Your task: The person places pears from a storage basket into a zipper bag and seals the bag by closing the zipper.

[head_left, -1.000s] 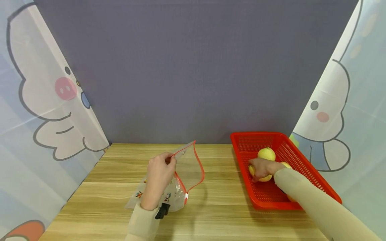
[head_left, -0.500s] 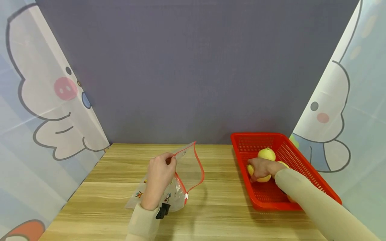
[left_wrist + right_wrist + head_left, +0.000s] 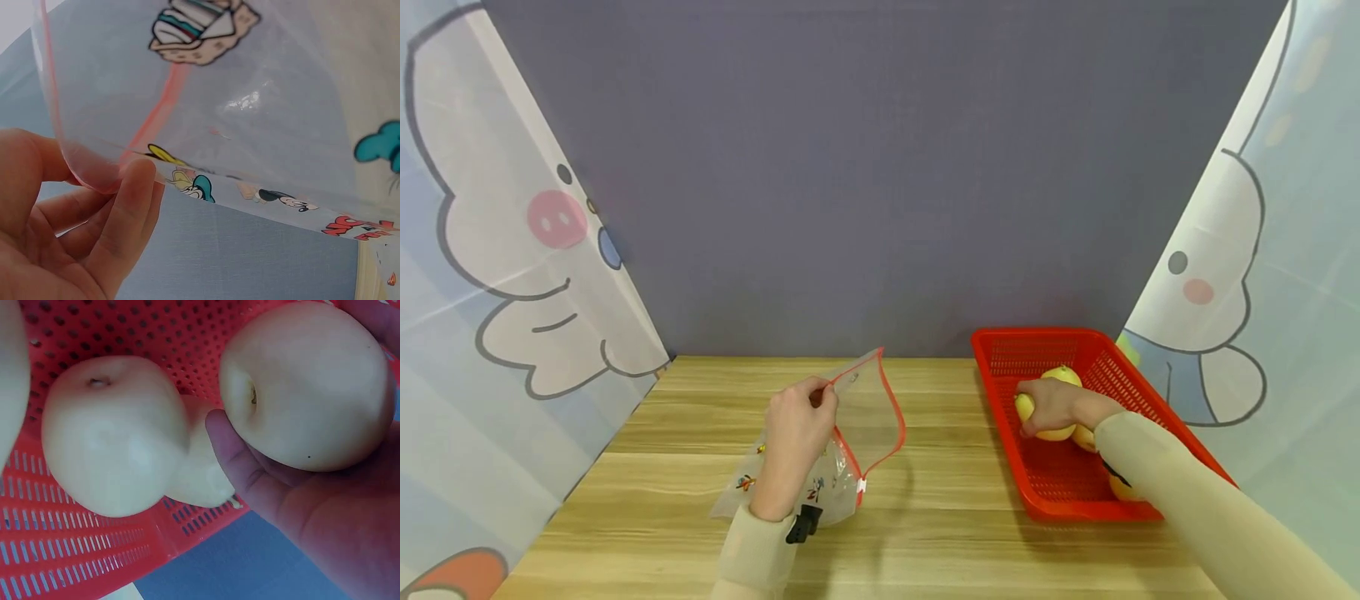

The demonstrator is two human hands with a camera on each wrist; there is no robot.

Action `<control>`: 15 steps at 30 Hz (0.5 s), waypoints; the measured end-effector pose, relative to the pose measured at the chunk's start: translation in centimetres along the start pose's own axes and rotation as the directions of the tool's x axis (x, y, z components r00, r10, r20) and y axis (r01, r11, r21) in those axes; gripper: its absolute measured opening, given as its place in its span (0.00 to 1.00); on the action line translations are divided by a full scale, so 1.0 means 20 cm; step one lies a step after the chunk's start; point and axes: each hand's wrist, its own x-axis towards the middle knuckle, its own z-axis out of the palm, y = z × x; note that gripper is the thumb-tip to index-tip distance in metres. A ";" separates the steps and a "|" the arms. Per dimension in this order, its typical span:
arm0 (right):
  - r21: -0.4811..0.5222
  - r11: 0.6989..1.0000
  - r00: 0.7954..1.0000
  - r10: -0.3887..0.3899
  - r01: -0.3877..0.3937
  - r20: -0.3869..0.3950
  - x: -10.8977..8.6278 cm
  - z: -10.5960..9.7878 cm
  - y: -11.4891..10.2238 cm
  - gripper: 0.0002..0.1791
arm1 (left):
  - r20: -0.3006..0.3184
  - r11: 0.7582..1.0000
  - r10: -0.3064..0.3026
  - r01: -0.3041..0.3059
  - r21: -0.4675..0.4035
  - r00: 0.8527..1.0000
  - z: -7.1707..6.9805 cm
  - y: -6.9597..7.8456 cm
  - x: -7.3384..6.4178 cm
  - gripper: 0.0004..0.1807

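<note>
My left hand (image 3: pixel 800 429) pinches the red-edged rim of a clear plastic zip bag (image 3: pixel 872 417), whose mouth gapes toward the right. In the left wrist view, thumb and fingers hold that rim, and cartoon prints show on the bag. At the right, my right hand (image 3: pixel 1056 406) grips a pale yellow pear (image 3: pixel 306 387) inside the red basket (image 3: pixel 1037 505). The right wrist view shows the thumb and fingers round this pear, apart from the basket's wall. Another pear (image 3: pixel 115 437) lies beside it, with one more (image 3: pixel 203 462) partly hidden behind.
The basket's perforated walls surround the right hand. A pear (image 3: pixel 1123 488) near the basket's front right is partly covered by the right sleeve (image 3: pixel 1180 483). The wooden table (image 3: pixel 940 533) meets a grey backdrop (image 3: pixel 880 183) at the back; printed curtains (image 3: pixel 1217 275) flank it.
My right hand has risen slightly with the pear, and more of another pear shows beside it. The left hand keeps its hold on the bag, practically still.
</note>
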 end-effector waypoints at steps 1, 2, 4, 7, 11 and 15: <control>0.004 1.000 1.000 -0.002 0.002 -0.004 0.00 -0.01 0.00 0.42 | -0.001 1.000 -0.002 0.002 0.000 1.000 0.00 0.00 0.00 0.08; 0.008 1.000 1.000 -0.004 0.004 -0.006 -0.01 -0.02 0.00 0.43 | -0.001 1.000 -0.002 0.002 -0.001 1.000 0.00 0.00 0.00 0.08; 0.014 1.000 1.000 -0.003 0.004 -0.006 -0.01 -0.03 -0.01 0.44 | 0.001 1.000 -0.009 0.009 -0.003 1.000 0.00 0.00 0.00 0.08; 0.021 1.000 1.000 -0.001 0.001 -0.004 -0.01 -0.05 -0.02 0.45 | 0.009 1.000 -0.019 0.019 -0.006 1.000 -0.01 0.00 0.00 0.08; 0.028 1.000 1.000 -0.009 0.009 -0.011 -0.02 -0.07 -0.04 0.45 | 0.011 1.000 -0.021 0.022 -0.009 1.000 -0.01 0.00 0.00 0.08; 0.035 0.999 0.999 -0.023 0.024 -0.033 -0.03 -0.11 -0.06 0.43 | 0.012 1.000 -0.026 0.026 -0.012 1.000 -0.01 0.00 0.00 0.08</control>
